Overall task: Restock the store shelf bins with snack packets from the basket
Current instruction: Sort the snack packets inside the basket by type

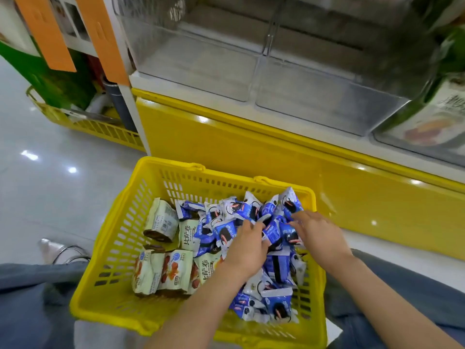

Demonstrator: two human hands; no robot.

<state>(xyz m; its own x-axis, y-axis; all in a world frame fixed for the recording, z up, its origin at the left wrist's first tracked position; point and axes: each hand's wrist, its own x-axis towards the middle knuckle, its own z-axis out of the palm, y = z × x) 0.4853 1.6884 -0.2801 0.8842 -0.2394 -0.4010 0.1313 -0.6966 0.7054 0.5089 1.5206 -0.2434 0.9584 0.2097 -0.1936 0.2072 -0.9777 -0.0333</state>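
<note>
Digging in with both hands now, down in the yellow basket [118, 238] that sits on the floor between the person's knees. This is the pick-up step: nothing is on its way to the shelf yet.

The left hand [247, 244] is sunk into the heap of blue packets [276, 268] on the basket's right side, fingers curled down among them and clutching a bunch. The right hand [318, 235] lies just beside it over the far end of the same heap, fingertips on a packet that stands up against the rim. That hand is blurred, so I cannot tell whether it has closed on anything or is only raking the pile together. The cream packets [163, 270] on the left side of the basket lie untouched.

Up above wait the clear bins [201, 66], two side by side on the shelf over the yellow base [251, 152], and no blue packets show in them. A further bin at the far right [427, 129] holds green-and-cream packs.

Next move, by my reading: close both hands firmly on a good handful, lift it clear of the basket rim without shedding loose packets, and carry it up and forward over a bin's front wall. These slippery packets could easily slide out.
</note>
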